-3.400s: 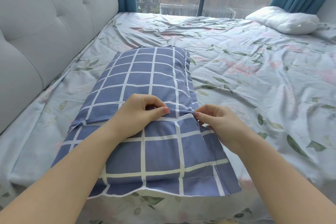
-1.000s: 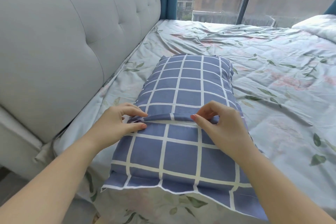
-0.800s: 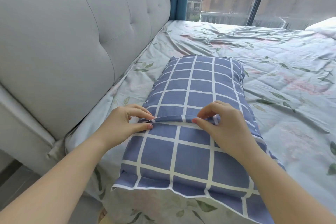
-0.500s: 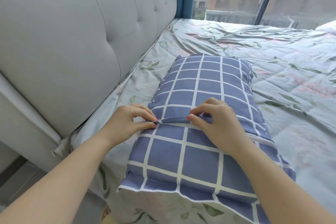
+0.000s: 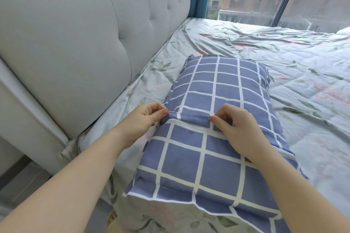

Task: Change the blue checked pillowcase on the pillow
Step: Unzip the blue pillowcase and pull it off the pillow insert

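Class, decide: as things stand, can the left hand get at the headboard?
Probably yes: only bare sheet lies between the left hand and the headboard, though it pinches the pillowcase fold and must let go first.

pillowcase [image 5: 217,91] near corner cut off (bottom edge), white pillow [image 5: 345,31] mostly cropped

blue checked pillowcase [image 5: 217,119] covers the pillow lengthwise on the bed, overlap flap facing up.
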`<state>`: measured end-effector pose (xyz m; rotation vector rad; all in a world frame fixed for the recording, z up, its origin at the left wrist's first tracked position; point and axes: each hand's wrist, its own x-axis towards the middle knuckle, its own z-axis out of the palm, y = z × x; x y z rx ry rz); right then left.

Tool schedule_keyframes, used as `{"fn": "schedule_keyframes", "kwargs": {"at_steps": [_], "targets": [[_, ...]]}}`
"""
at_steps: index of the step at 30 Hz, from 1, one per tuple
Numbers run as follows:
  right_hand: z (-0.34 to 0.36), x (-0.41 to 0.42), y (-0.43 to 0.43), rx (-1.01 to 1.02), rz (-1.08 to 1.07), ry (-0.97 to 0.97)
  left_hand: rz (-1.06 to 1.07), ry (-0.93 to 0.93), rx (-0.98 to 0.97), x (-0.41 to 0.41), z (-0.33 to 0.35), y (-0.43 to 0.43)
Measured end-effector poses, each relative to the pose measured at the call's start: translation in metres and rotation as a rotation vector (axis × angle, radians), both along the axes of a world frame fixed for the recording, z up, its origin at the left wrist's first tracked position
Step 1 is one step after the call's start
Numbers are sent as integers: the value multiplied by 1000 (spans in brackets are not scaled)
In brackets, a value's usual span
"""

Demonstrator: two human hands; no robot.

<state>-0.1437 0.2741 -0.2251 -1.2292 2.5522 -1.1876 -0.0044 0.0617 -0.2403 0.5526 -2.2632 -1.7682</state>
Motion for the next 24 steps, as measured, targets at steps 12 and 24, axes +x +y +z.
{"fn": "schedule_keyframes", "kwargs": {"at_steps": [12, 24], "targets": [[20, -18, 36, 90, 179, -331, -273, -125, 120, 11, 20, 21], [-1, -7, 37, 14, 171, -187, -127, -360, 12, 37, 3, 10]]}}
